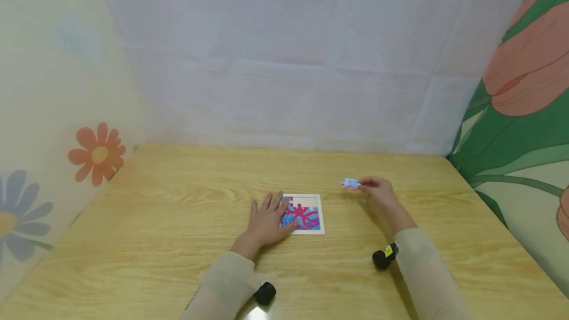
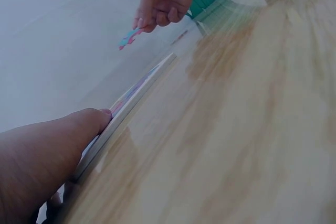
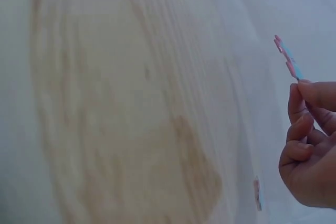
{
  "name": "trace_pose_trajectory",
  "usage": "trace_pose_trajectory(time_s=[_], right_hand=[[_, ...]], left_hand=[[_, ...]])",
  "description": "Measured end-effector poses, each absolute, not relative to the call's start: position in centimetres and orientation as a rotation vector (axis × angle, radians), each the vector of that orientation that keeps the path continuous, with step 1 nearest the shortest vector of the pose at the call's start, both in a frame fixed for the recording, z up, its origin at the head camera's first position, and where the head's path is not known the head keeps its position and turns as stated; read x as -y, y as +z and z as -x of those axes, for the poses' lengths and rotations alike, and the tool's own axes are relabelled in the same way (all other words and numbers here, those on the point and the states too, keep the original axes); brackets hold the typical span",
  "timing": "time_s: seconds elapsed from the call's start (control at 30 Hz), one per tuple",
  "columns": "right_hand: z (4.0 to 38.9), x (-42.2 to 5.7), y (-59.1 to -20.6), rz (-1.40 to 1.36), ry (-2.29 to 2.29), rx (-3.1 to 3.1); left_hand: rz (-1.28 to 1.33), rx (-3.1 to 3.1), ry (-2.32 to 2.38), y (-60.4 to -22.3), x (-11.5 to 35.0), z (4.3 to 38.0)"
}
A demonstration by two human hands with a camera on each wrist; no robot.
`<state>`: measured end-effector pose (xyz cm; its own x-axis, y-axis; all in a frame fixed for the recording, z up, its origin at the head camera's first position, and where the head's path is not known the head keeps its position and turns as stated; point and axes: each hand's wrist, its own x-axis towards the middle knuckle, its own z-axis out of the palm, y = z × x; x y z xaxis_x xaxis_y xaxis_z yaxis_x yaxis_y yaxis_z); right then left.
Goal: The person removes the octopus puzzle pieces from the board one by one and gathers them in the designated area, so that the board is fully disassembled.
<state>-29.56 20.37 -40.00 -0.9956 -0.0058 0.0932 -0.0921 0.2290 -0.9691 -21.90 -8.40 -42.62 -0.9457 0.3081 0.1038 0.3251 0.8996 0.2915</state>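
A jigsaw puzzle (image 1: pixel 306 219) in a white frame lies on the wooden table, its picture a pink octopus on blue and purple. Pieces fill its lower part and top left corner, and bare white backing shows at the upper right. My left hand (image 1: pixel 266 221) rests over the frame's left side with fingers spread, the thumb lying across the lower edge. To the right, my right hand (image 1: pixel 380 192) pinches a light-blue and pink puzzle piece (image 1: pixel 350 184) between thumb and forefinger. It is held above the table, seen nearly edge-on in the right wrist view.
A small pink and blue piece (image 3: pixel 258 195) lies beyond the right hand in the right wrist view. The wooden table (image 1: pixel 178 177) ends at a white cloth backdrop (image 1: pixel 289 63), with flower-printed panels on both sides. A black wrist camera (image 1: pixel 265 294) sits at the left sleeve.
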Motion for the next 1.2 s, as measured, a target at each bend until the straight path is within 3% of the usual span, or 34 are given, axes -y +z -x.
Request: trace_pose_trajectory(time_s=[0.53,0.67,0.83,0.97,1.07,1.2], right_hand=[[30.1,-23.2,-39.2,-0.038,1.914,2.423],[32.4,-24.8,-41.8,-0.049,1.962,2.361],[37.9,-28.3,-47.9,-0.193,2.111,2.262],[41.6,-30.3,-51.7,-0.112,2.069,2.3],[42.3,-30.5,-52.2,-0.044,2.011,2.337],[37.8,-27.5,-47.1,0.023,1.996,2.39]], left_hand=[[0.52,3.008,-0.458,-42.5,8.3,21.7],[0.526,3.012,-0.465,-42.4,8.3,21.6],[0.521,3.018,-0.459,-42.3,8.5,21.6],[0.522,3.012,-0.467,-42.3,8.5,21.6],[0.522,3.007,-0.471,-42.4,8.6,21.6],[0.515,3.008,-0.464,-42.5,8.6,21.7]])
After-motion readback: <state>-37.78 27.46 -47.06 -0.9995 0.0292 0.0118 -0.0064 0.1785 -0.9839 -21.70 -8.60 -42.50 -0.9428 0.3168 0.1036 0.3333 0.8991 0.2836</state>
